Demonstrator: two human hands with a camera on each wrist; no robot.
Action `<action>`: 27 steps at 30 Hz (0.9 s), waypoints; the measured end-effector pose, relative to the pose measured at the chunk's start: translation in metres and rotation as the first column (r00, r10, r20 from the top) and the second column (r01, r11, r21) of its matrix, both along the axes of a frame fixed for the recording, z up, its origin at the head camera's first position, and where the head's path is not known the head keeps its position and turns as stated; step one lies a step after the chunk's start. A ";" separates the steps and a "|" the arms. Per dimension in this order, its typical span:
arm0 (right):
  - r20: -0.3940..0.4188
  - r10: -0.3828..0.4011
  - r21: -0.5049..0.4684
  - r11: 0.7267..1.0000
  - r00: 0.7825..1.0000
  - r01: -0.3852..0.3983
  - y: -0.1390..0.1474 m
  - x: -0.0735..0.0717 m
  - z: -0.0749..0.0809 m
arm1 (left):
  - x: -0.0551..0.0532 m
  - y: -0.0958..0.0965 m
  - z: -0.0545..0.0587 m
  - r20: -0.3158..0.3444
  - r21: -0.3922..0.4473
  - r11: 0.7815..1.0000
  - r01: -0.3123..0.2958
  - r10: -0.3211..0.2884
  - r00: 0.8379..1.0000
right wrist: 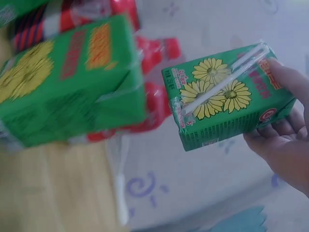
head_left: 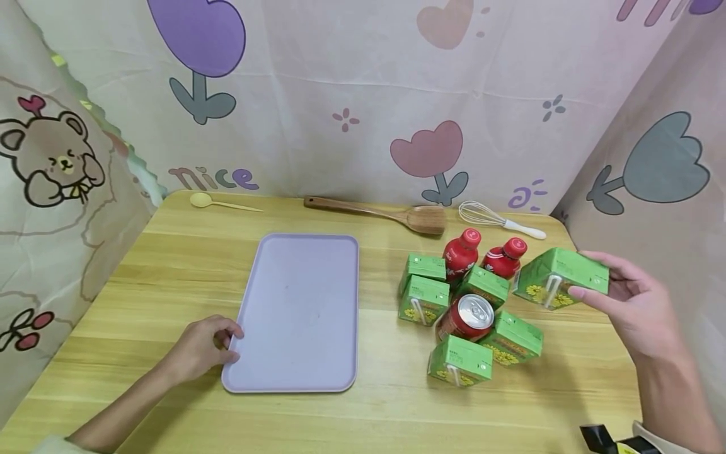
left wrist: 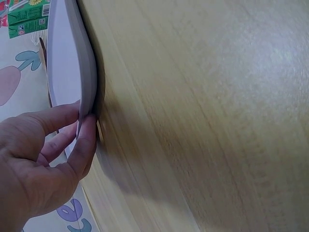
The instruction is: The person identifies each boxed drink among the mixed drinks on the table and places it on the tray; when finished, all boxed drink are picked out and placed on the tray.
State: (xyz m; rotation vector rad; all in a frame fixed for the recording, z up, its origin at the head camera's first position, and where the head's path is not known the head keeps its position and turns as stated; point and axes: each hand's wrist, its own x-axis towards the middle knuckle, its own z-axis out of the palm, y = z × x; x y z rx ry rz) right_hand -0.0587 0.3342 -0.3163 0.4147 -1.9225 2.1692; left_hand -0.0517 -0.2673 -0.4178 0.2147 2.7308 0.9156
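Observation:
My left hand (head_left: 201,350) pinches the left rim of a lilac tray (head_left: 300,309) between thumb and fingers; the left wrist view shows the fingertips on both sides of the rim (left wrist: 87,92). At the right, my right hand (head_left: 643,306) grips a green drink carton (head_left: 561,277) with a straw on its side. The right wrist view shows yellow flowers on that carton (right wrist: 224,92), held at one end. To its left stand several more green cartons (head_left: 459,359), a red soda can (head_left: 473,315) and two red bottles (head_left: 461,252) (head_left: 505,257).
Along the back edge of the wooden table (head_left: 170,271) lie a yellow spoon (head_left: 210,201), a wooden spatula (head_left: 386,213) and a white-handled whisk (head_left: 501,221). Printed cloth (head_left: 317,75) hangs behind the table and at both sides.

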 end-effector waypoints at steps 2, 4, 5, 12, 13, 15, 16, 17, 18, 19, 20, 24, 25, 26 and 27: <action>0.014 -0.018 -0.013 1.000 1.000 0.019 -0.006 0.001 0.009 | 0.000 0.000 -0.001 -0.001 0.002 1.000 -0.002 0.002 1.000; 0.014 -0.025 -0.026 0.999 1.000 0.026 -0.012 0.001 0.016 | 0.000 0.001 -0.001 -0.002 0.003 1.000 -0.002 0.002 1.000; 0.005 -0.014 -0.039 0.999 1.000 0.014 -0.016 0.001 0.020 | 0.000 0.001 -0.001 -0.002 0.004 1.000 -0.002 0.002 1.000; -0.068 0.085 -0.076 0.993 0.994 -0.090 -0.048 -0.004 0.037 | 0.000 0.002 0.000 0.004 0.008 1.000 -0.006 0.006 1.000; -0.064 0.083 -0.090 0.992 0.994 -0.089 -0.053 -0.004 0.038 | 0.000 0.002 0.001 0.006 0.007 1.000 -0.006 0.006 1.000; -0.049 0.069 -0.096 0.993 0.996 -0.074 -0.064 -0.004 0.041 | 0.000 0.002 0.001 0.007 0.006 1.000 -0.005 0.005 1.000; -0.047 0.083 -0.110 0.990 0.995 -0.088 -0.069 -0.004 0.042 | 0.000 0.002 0.000 0.007 0.006 1.000 -0.004 0.004 1.000; -0.041 0.080 -0.105 0.991 0.996 -0.084 -0.074 -0.004 0.044 | -0.001 0.002 0.001 0.005 0.005 1.000 -0.002 0.002 1.000; -0.031 0.067 -0.094 0.993 0.997 -0.070 -0.081 -0.004 0.046 | -0.001 0.002 0.001 0.006 0.006 1.000 -0.001 0.001 1.000; -0.023 0.063 -0.077 0.995 0.998 -0.064 -0.086 -0.003 0.047 | -0.001 0.002 0.001 0.007 0.006 1.000 0.000 0.000 1.000; -0.017 0.063 -0.059 0.996 0.998 -0.064 -0.092 -0.003 0.049 | -0.001 0.002 0.001 0.006 0.005 1.000 0.002 -0.002 1.000; 0.017 0.049 0.014 0.999 0.999 -0.049 -0.116 -0.001 0.053 | 0.000 0.002 0.001 0.004 0.002 1.000 0.000 0.000 1.000; 0.025 0.049 0.028 0.998 0.998 -0.049 -0.122 -0.001 0.054 | 0.000 0.001 0.001 0.004 0.003 1.000 -0.001 0.001 1.000; 0.032 0.051 0.035 0.998 0.998 -0.052 -0.127 -0.001 0.054 | 0.000 0.001 0.001 0.002 0.003 1.000 0.000 0.000 1.000; 0.046 0.049 0.047 0.998 0.998 -0.051 -0.132 0.000 0.054 | 0.000 0.001 0.001 0.000 0.003 1.000 -0.001 0.001 1.000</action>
